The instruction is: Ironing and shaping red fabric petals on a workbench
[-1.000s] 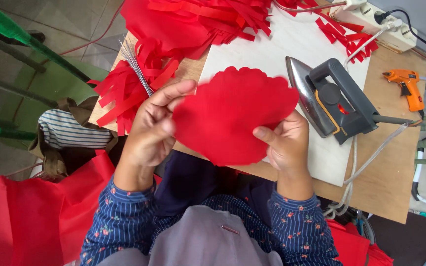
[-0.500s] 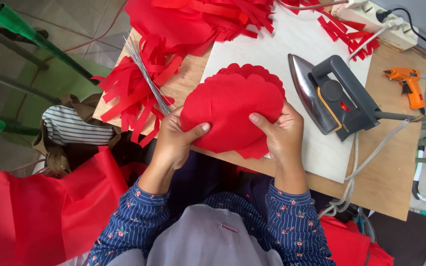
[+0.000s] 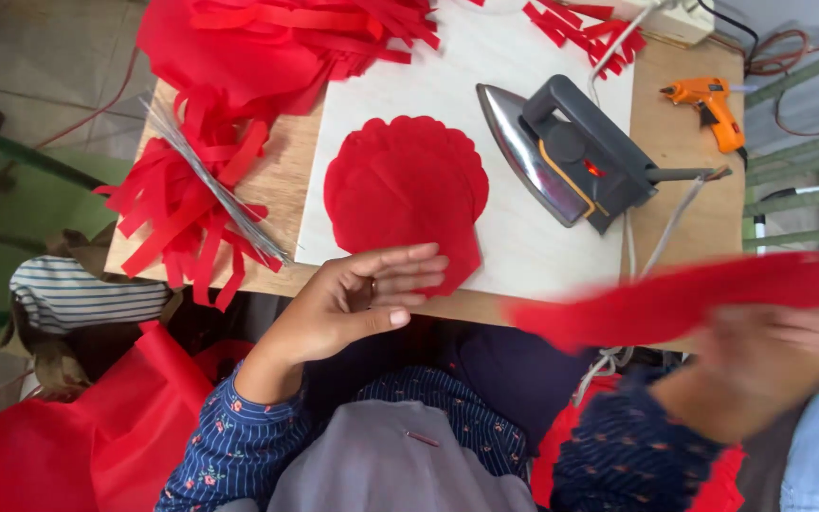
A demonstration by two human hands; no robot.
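Note:
A red scalloped fabric piece [image 3: 405, 190] lies flat on the white board [image 3: 523, 237]. My left hand [image 3: 362, 299] hovers open at its near edge, fingertips touching or just over the fabric. My right hand [image 3: 770, 356], blurred with motion, is off to the right below the table edge, holding another red fabric piece [image 3: 684, 299] that stretches across in a blurred band.
A grey clothes iron [image 3: 571, 156] rests on the board to the right of the scalloped piece. An orange glue gun [image 3: 708, 109] lies at the far right. Red fabric strips [image 3: 191, 218], a wire bundle [image 3: 215, 185] and more red fabric [image 3: 267, 38] lie left and far.
Both hands held the scalloped piece and laid it on the board. My right hand has since swung away to the right with another red piece; my left hand has let go.

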